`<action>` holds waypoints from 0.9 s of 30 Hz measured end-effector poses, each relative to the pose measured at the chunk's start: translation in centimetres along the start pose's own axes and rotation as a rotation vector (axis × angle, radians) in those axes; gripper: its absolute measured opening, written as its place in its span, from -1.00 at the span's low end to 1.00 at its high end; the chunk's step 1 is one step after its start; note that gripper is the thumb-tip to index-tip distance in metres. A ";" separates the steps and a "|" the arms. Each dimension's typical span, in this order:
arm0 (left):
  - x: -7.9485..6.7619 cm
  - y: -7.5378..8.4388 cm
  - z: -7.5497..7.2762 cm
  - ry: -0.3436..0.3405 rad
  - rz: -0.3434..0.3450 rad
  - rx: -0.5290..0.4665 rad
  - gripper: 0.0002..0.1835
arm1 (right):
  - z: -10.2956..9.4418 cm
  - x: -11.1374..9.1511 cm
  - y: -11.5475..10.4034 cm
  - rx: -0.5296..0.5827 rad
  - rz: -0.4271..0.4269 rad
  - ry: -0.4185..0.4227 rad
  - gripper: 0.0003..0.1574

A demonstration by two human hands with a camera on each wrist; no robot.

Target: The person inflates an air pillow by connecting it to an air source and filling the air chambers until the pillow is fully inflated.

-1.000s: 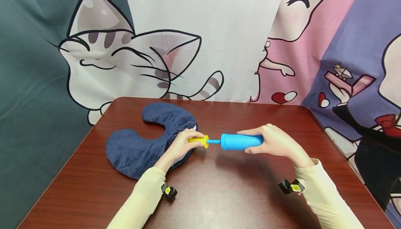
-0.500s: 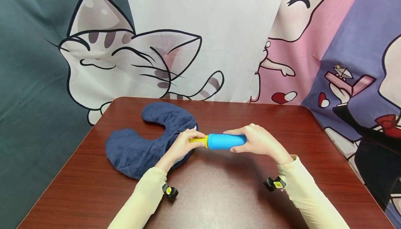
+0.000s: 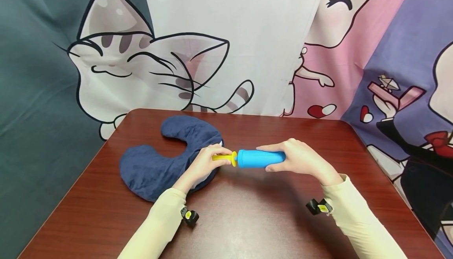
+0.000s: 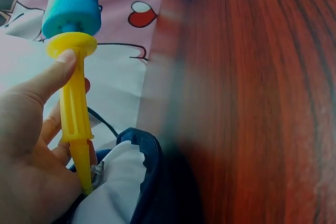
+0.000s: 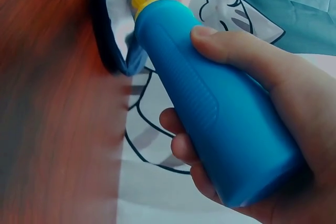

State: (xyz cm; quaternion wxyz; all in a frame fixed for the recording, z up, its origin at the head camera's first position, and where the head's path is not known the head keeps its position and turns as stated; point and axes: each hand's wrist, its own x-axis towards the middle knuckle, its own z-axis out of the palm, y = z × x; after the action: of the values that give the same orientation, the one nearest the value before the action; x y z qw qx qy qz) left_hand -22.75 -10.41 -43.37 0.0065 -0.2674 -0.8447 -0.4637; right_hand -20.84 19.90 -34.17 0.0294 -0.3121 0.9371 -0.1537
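Observation:
A blue and yellow hand pump (image 3: 260, 159) is held level above the table. My left hand (image 3: 202, 162) pinches its yellow nozzle piece (image 4: 75, 98), thumb just below the round flange. My right hand (image 3: 305, 162) wraps round the blue barrel (image 5: 220, 114), thumb on one side and fingers on the other. Only a short bit of blue rod shows between flange and barrel. The tapered yellow tip meets a clear valve (image 4: 98, 168) at the white inner part (image 4: 118, 171) of a navy U-shaped neck pillow (image 3: 148, 176). My left fingers partly hide that spot.
The pillow lies on the left half of the reddish-brown wooden table (image 3: 247, 219). A cloth backdrop (image 3: 240, 46) with cartoon cats hangs directly behind the table's far edge. Each sleeve cuff carries a small black camera (image 3: 318, 207).
My right hand pushed the barrel left against the yellow flange, covering the blue rod, then drew back slightly to the right. My left hand and the pillow have stayed nearly still.

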 end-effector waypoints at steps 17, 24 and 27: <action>0.2 -0.2 0.0 -0.024 -0.001 0.010 -0.70 | -3.0 -4.8 3.2 -0.012 0.033 0.011 -0.21; 0.2 -0.3 -0.1 -0.023 0.012 0.014 -0.71 | -4.1 -6.6 4.4 -0.032 0.019 0.043 -0.22; 0.1 -0.5 -0.2 -0.026 -0.001 0.021 -0.71 | -4.5 -7.3 4.9 -0.037 0.014 0.061 -0.22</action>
State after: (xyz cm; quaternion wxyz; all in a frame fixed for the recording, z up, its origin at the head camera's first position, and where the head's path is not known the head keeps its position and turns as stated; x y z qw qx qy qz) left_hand -23.12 -10.72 -43.58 -0.0019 -0.2731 -0.8495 -0.4514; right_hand -18.42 29.15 -31.70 -0.0039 -0.3011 0.9424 -0.1458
